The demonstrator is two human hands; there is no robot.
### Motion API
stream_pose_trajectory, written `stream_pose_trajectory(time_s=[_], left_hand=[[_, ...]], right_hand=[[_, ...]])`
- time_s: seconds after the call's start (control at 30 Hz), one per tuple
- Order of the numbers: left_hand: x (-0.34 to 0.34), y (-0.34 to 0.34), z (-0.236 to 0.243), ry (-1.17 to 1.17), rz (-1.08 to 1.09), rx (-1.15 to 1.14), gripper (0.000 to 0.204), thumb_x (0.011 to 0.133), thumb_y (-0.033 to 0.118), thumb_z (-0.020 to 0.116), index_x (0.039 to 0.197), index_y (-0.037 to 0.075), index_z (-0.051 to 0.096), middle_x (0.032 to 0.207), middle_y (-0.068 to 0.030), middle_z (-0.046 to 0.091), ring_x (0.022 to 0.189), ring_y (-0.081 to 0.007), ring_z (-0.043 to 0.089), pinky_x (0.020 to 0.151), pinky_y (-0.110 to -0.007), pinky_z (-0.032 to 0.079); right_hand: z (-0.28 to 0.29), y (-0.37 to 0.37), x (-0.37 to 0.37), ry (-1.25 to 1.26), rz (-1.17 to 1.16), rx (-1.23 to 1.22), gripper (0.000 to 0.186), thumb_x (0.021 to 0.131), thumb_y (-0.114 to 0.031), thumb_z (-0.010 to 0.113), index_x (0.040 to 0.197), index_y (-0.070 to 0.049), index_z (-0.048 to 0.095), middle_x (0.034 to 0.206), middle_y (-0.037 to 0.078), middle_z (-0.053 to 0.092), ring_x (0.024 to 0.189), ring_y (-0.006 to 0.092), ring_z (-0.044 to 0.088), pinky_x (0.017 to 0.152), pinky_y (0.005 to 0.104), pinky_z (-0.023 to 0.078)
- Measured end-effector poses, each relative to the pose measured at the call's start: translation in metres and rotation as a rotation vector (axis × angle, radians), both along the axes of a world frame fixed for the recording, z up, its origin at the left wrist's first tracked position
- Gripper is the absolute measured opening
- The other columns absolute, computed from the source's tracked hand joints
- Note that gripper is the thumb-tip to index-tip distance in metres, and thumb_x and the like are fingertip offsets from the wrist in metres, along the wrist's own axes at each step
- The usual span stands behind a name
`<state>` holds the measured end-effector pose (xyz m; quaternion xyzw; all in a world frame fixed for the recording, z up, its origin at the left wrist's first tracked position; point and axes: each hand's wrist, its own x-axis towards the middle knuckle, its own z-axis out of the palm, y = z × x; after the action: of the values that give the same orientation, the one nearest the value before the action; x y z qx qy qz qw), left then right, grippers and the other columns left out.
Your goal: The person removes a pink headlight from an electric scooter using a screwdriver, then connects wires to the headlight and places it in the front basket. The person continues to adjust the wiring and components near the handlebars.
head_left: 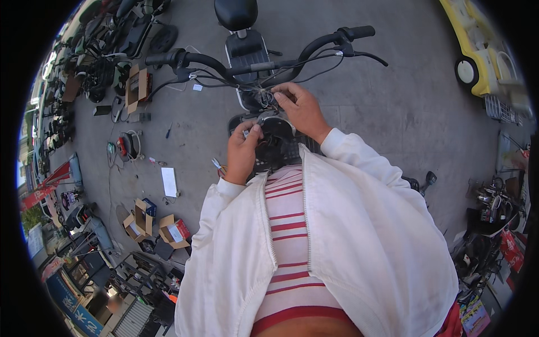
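Note:
A black electric scooter's handlebar (202, 62) spans the upper middle, cables hanging beneath it, with its seat (236, 12) beyond. My right hand (296, 109) pinches at a tangle of wires (264, 96) below the bar's centre. My left hand (243, 150) is lower and to the left, fingers curled at the edge of the dark round front housing (276, 130); what they grip is too small to make out. Loose coloured wires with connectors (219, 167) poke out beside my left wrist.
Rows of scooters (120, 39) line the left. Open cartons (137, 87) (171, 230), tools (168, 130) and a white sheet (169, 182) lie on the concrete (387, 112). A yellow vehicle (466, 39) stands upper right, parked bikes (491, 208) lower right. Another person (113, 303) appears lower left.

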<state>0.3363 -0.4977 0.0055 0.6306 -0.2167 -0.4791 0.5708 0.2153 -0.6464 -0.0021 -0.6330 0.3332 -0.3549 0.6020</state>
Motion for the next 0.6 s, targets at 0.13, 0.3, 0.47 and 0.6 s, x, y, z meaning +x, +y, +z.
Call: stream_pose_trajectory(time_s=[0.13, 0.3, 0.47, 0.6], left_hand=[[-0.003, -0.004, 0.014, 0.057, 0.015, -0.006, 0.024, 0.095, 0.018, 0.056, 0.11, 0.0, 0.057, 0.086, -0.0015, 0.057, 0.078, -0.008, 0.054, 0.071, -0.023, 0.049], [-0.004, -0.006, 0.015, 0.091, 0.015, 0.012, 0.025, 0.095, 0.019, 0.057, 0.112, 0.002, 0.058, 0.088, -0.0012, 0.058, 0.081, -0.008, 0.055, 0.071, -0.024, 0.049], [-0.001, -0.006, 0.003, 0.081, 0.009, 0.023, 0.022, 0.095, 0.018, 0.056, 0.111, 0.003, 0.058, 0.09, 0.0, 0.058, 0.074, -0.0054, 0.049, 0.07, -0.023, 0.048], [0.001, -0.005, -0.006, 0.1, 0.048, 0.025, 0.02, 0.095, 0.017, 0.055, 0.11, 0.004, 0.058, 0.091, 0.0006, 0.058, 0.072, -0.0043, 0.049, 0.068, -0.022, 0.047]], right_hand=[[0.022, -0.006, 0.005, 0.159, 0.174, 0.304, 0.019, 0.087, -0.016, 0.065, 0.097, 0.0, 0.064, 0.084, 0.01, 0.067, 0.069, 0.0148, 0.063, 0.063, 0.0275, 0.051], [0.01, -0.007, 0.001, 0.048, 0.242, 0.76, 0.017, 0.086, -0.012, 0.066, 0.092, 0.004, 0.063, 0.085, 0.01, 0.066, 0.072, 0.0158, 0.065, 0.064, 0.0266, 0.056], [0.0, -0.005, 0.001, 0.003, 0.302, 1.032, 0.014, 0.086, -0.006, 0.065, 0.094, 0.005, 0.062, 0.086, 0.011, 0.066, 0.075, 0.018, 0.066, 0.067, 0.0295, 0.059], [0.002, -0.001, 0.004, 0.013, 0.322, 1.112, 0.015, 0.087, -0.007, 0.064, 0.096, 0.006, 0.062, 0.086, 0.011, 0.066, 0.075, 0.0182, 0.066, 0.069, 0.0289, 0.059]])
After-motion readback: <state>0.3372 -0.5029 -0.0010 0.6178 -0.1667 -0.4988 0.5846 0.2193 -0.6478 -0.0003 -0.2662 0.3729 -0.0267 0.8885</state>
